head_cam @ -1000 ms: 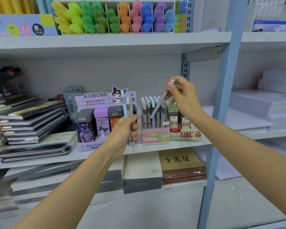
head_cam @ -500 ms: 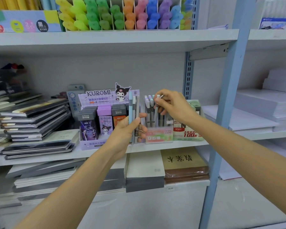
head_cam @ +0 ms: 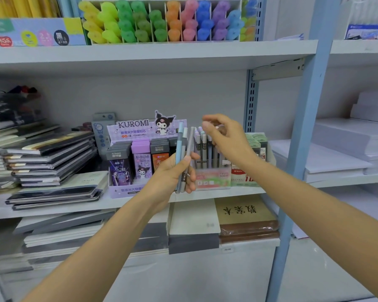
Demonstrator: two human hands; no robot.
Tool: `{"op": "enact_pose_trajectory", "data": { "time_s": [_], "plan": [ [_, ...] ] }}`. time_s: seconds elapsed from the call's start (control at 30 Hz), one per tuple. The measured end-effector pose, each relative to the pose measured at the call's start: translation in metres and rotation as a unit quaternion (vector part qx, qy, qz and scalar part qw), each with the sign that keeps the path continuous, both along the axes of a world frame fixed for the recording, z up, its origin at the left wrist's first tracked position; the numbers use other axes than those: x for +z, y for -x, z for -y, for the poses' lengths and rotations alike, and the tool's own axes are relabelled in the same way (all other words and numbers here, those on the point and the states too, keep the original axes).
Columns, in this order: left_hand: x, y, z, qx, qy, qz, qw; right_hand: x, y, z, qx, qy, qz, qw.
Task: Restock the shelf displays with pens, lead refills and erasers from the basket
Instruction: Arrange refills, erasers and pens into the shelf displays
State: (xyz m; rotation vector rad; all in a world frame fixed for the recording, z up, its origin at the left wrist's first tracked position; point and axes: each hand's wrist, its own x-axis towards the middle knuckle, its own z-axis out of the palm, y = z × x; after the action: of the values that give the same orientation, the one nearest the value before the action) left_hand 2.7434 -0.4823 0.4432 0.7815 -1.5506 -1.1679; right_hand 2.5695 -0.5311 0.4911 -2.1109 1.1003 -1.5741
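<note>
Rising off pens point(head_cam: 205, 147), right hand point(head_cam: 226, 139) empty

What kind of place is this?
Most likely a stationery shop. The shelves hold a rack of colourful highlighters, a Kuromi display box of lead refills and stacks of notebooks.

Three slim plastic pens point(head_cam: 184, 147), one light blue, one pale grey and one darker grey, stand almost upright in a bundle. The left hand point(head_cam: 172, 176) grips them by their lower half. Just right of this hand, below the right hand point(head_cam: 226, 139), a clear plastic display box with a pink and green label point(head_cam: 213, 178) holds rows of upright pastel pens. Behind the left hand stands a purple cardboard box of lead refill cases point(head_cam: 138, 164).
</note>
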Motion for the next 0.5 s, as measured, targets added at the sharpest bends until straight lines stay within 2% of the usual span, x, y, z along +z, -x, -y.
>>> {"op": "enact_pose_trajectory", "data": {
  "time_s": [0.1, 0.17, 0.23, 0.33, 0.5],
  "plan": [
    [-0.001, 0.003, -0.001, -0.013, 0.01, 0.044, 0.999, 0.004, 0.003, -0.008, 0.145, -0.101, 0.03, 0.984],
    [-0.002, 0.003, -0.002, -0.005, 0.005, 0.059, 0.998, 0.004, 0.006, -0.008, 0.156, -0.111, 0.031, 0.981],
    [-0.003, 0.0, -0.002, 0.026, -0.016, 0.057, 0.998, 0.002, 0.012, -0.008, 0.157, -0.122, 0.091, 0.976],
    [-0.004, -0.009, 0.001, 0.074, -0.058, 0.009, 0.995, -0.001, 0.024, -0.007, 0.163, -0.139, 0.187, 0.959],
    [0.001, -0.018, 0.003, 0.119, -0.076, -0.119, 0.983, -0.005, 0.04, -0.012, 0.177, -0.184, 0.176, 0.951]
  ]
}}
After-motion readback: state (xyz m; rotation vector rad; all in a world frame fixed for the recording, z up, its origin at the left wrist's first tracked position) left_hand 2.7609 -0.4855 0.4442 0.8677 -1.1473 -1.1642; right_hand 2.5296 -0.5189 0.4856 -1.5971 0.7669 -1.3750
